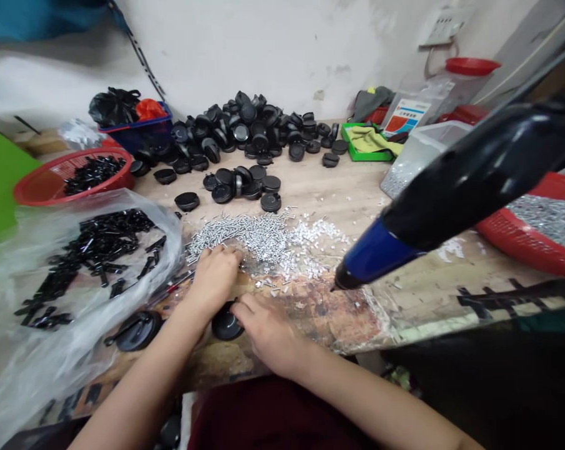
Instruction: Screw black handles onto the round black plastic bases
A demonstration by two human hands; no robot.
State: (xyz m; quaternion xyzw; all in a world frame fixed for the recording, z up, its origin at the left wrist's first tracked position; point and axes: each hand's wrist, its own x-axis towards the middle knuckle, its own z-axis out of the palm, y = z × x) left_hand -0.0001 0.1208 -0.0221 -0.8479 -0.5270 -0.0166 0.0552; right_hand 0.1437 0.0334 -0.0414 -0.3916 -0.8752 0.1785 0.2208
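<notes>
My left hand (214, 278) rests with its fingertips at the edge of a spread of small silver screws (245, 237) on the wooden bench. My right hand (266, 331) lies lower, its fingers on a round black plastic cap (226, 323). Left of that cap lies a larger black cap with a stem (136, 330). A black-and-blue power screwdriver (451, 187) hangs at the right, its tip (339, 284) above the bench and apart from both hands. Whether my left hand pinches any screws is hidden.
A clear plastic bag of black plastic parts (80, 269) lies at the left. Behind are a heap of black caps (245, 131) and a red basket (71, 178). At the right stand a red basket of screws (530, 228) and a plastic tub (420, 156).
</notes>
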